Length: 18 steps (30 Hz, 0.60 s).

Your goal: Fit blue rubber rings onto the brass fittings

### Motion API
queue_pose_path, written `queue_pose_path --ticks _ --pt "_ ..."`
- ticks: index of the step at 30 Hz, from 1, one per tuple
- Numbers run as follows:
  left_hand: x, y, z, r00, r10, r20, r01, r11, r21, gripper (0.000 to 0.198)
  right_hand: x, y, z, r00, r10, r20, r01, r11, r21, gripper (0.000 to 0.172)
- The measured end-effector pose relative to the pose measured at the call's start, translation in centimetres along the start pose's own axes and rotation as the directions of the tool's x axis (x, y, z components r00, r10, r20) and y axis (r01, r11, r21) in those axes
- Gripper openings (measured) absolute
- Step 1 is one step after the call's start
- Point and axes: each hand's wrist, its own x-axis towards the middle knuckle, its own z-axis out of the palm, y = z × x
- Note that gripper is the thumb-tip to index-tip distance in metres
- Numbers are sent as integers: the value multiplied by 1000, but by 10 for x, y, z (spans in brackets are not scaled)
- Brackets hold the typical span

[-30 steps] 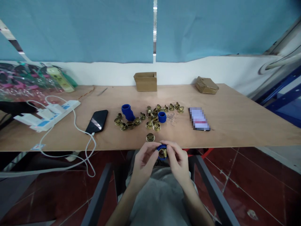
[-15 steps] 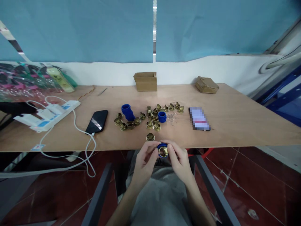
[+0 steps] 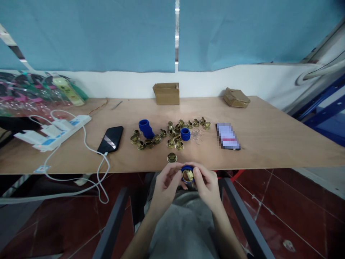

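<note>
You hold the blue ring (image 3: pixel 187 168) and brass fitting (image 3: pixel 188 175) pinched between your left hand (image 3: pixel 167 184) and right hand (image 3: pixel 205 183), off the bench (image 3: pixel 269 140) edge over your lap, so any slip in that grip likely drops them to the floor (image 3: pixel 283 216).

The bench (image 3: pixel 269 136) is pale tan plywood, strewn with brass-gold fittings (image 3: pixel 172 138) and deep blue rings (image 3: pixel 185 133), beside a glossy black phone (image 3: pixel 110 139) and a white power strip (image 3: pixel 54 131) with light blue markings. A blue ring around a gold fitting (image 3: pixel 187 175) sits between the hands. Behind hang teal-blue curtains (image 3: pixel 94 36) over a white wall (image 3: pixel 121 84), with plain brown cardboard boxes (image 3: pixel 166 93) and a dark red tiled floor (image 3: pixel 283 216).
</note>
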Motion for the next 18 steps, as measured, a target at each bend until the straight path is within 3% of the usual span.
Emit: queue_pose_path --ticks 6,13,18 --pt "3 2 -1 1000 -10 -20 10 999 37 20 -1 2 0 998 56 34 -56 998 7 31" --pt "6 4 -6 989 -144 -37 148 982 120 28 -1 -1 -2 995 71 71 -72 997 13 33" --pt "5 1 -7 989 -143 -47 149 979 142 30 1 -5 -2 991 88 100 -95 993 69 33"
